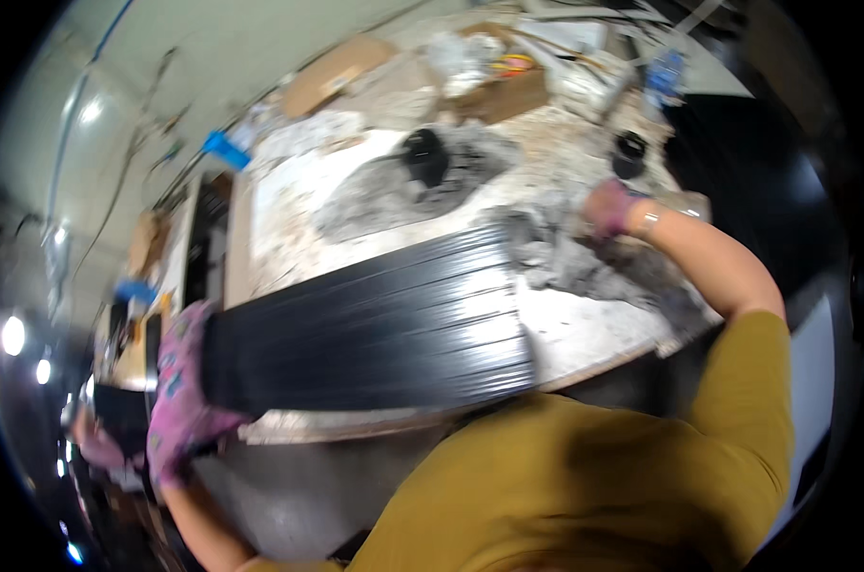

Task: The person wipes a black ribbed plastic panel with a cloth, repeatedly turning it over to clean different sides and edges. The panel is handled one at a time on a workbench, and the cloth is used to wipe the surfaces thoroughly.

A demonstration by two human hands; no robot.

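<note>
A long black glossy panel (375, 334) with ridges along its length lies across the front of the worktable, its near edge close to my body. My left hand (182, 391), in a pink patterned glove, is closed around the panel's left end. Over at the right, my right hand (611, 208) wears a purple-pink glove and is smeared by motion. It is beside a crumpled grey, dirty cloth (570, 248), and its fingers cannot be made out. A black round container (628, 154) stands just beyond that hand.
Another black container (425, 157) stands on a grey-stained patch of the pale worktable (294, 262). A cardboard box (499, 98) with plastic wrap sits at the back, near a clear bottle (665, 74). Black sheets (751, 181) lie at the right. A blue cup-like object (226, 150) is at the far left edge.
</note>
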